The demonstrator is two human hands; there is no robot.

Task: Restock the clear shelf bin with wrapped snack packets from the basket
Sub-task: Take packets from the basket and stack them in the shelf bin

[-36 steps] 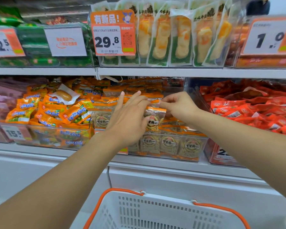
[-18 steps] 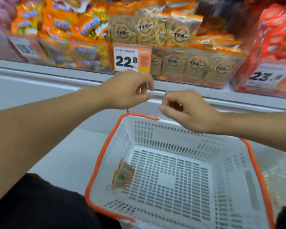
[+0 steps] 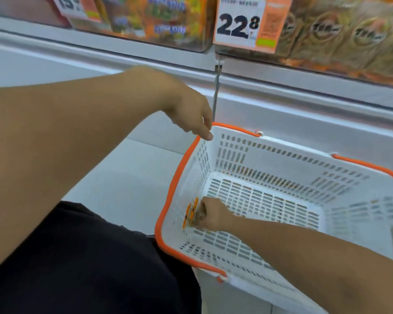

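A white slotted basket [image 3: 247, 150] with an orange rim stands below the shelf. My right hand [image 3: 210, 215] is down in its near left corner, closed around the wrapped snack packets [image 3: 191, 211], whose orange edges stick out past my fingers. My left hand [image 3: 188, 114] hovers over the basket's far left corner, fingers loosely curled and holding nothing. The clear shelf bin [image 3: 340, 41] of brown snack packets with round labels sits at the top right, behind an orange 22.8 price tag [image 3: 247, 23].
A second clear bin [image 3: 145, 23] of orange packets stands left of the price tag. The white shelf edge [image 3: 123, 57] runs across below both bins. My dark-clothed leg [image 3: 77, 264] fills the lower left, against the basket's rim.
The view has tilted down from the shelf to the basket. My right hand dropped into the basket and closed on the packets. My left hand sank toward the basket's rim.
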